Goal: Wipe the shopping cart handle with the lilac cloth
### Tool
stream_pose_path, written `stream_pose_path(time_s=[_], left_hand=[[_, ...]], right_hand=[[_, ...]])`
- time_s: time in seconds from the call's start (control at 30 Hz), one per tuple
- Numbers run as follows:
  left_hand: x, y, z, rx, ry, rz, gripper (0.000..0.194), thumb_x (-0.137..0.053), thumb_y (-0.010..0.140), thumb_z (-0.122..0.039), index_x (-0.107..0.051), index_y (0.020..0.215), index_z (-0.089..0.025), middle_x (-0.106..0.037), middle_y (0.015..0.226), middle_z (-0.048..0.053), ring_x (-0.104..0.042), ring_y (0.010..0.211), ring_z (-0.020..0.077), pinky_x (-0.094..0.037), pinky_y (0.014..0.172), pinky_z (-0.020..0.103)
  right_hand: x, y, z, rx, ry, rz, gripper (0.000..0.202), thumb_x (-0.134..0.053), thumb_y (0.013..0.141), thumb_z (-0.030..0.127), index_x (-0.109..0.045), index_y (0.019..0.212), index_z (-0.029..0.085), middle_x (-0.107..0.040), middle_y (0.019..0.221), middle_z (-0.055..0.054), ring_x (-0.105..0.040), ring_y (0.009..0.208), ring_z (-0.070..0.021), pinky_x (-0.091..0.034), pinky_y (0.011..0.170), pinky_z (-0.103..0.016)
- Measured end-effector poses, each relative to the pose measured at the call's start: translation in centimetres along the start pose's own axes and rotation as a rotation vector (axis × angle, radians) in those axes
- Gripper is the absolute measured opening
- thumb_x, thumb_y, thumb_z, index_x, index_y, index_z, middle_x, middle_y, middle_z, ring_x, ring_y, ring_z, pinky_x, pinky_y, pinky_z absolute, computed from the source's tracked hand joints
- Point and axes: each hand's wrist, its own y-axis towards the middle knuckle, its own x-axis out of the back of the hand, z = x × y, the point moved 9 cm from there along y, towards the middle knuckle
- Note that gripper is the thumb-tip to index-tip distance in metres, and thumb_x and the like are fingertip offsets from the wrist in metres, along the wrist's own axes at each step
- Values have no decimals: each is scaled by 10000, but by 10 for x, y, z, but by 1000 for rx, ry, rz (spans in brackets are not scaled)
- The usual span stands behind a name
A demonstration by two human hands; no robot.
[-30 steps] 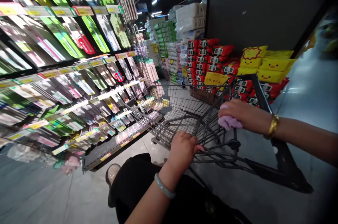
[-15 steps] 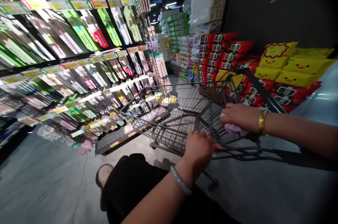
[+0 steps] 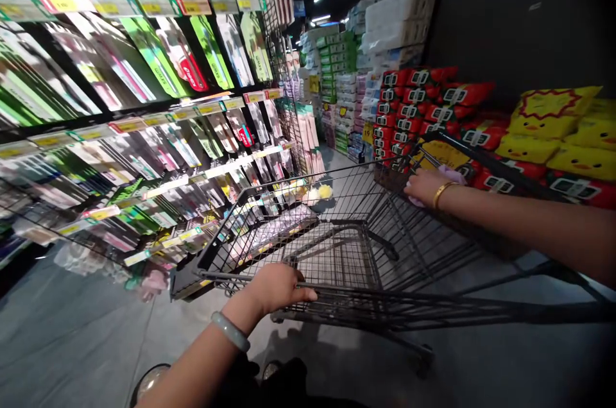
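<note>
A grey wire shopping cart (image 3: 332, 254) stands before me, its basket showing bare mesh. My left hand (image 3: 276, 286), with a pale bangle at the wrist, is closed over the near top rim of the basket, thumb along the wire. My right hand (image 3: 426, 187), below a gold bracelet, is closed at the far side of the cart. Soft light purple cloth (image 3: 451, 174) bunches out from under and beside its fingers. How far those fingers also wrap the cart's frame is hidden.
On the left, a rack (image 3: 144, 119) holds rows of packaged toothbrushes with price tags. Red packs (image 3: 409, 97) and yellow packs (image 3: 534, 119) are stacked at the right. White bundles (image 3: 394, 17) rise behind. Grey floor (image 3: 86, 344) lies below; my shoe (image 3: 151, 382) shows at the bottom.
My left hand has shifted left and down along the cart's rim. The cart appears larger and nearer, with more of its basket in view. My right hand has moved slightly up, still with the purple cloth.
</note>
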Motion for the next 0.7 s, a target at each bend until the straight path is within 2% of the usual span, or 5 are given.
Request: stream_pose_path(time_s=[0.1, 0.17, 0.37, 0.57, 0.7], left_hand=[[-3, -10, -4, -29, 3, -48, 705, -371, 868, -803, -749, 902, -210, -730, 767, 90, -698, 779, 258, -461, 653, 288], [-5, -18, -6, -23, 26, -75, 780, -279, 873, -820, -739, 839, -191, -717, 732, 102, -693, 750, 261, -440, 621, 289], [-15, -32, -3, 27, 70, -88, 900, -133, 856, -844, -729, 802, -172, -716, 736, 142, -697, 745, 295, -436, 604, 316], [-21, -38, 7, 82, 48, -100, 926, -108, 834, -867, -731, 805, -182, -719, 739, 152, -701, 745, 321, -462, 621, 349], [-22, -39, 14, 88, 34, -99, 910, -122, 836, -867, -725, 797, -187, -721, 743, 149, -702, 754, 332, -473, 636, 367]], right_hand=[[-44, -8, 27, 46, -86, 216, 148, -597, 782, 73, -686, 819, 186, -663, 804, -113, -537, 829, -227, -350, 705, -318], [-59, -3, 39, 74, -124, 317, 253, -618, 776, 61, -691, 964, 214, -681, 888, -103, -547, 828, -213, -345, 700, -297], [-43, 62, 27, -94, -244, 239, 294, -403, 957, 113, -646, 1124, 125, -637, 1086, -197, -561, 945, -221, -353, 752, -313], [-124, 41, 100, 70, -187, 468, 137, -692, 733, 140, -728, 855, 189, -703, 932, -128, -600, 962, -247, -414, 804, -347], [-147, 29, 111, 131, -171, 545, 171, -784, 656, 339, -743, 775, 223, -670, 1198, -132, -431, 1307, -352, -343, 1017, -494]])
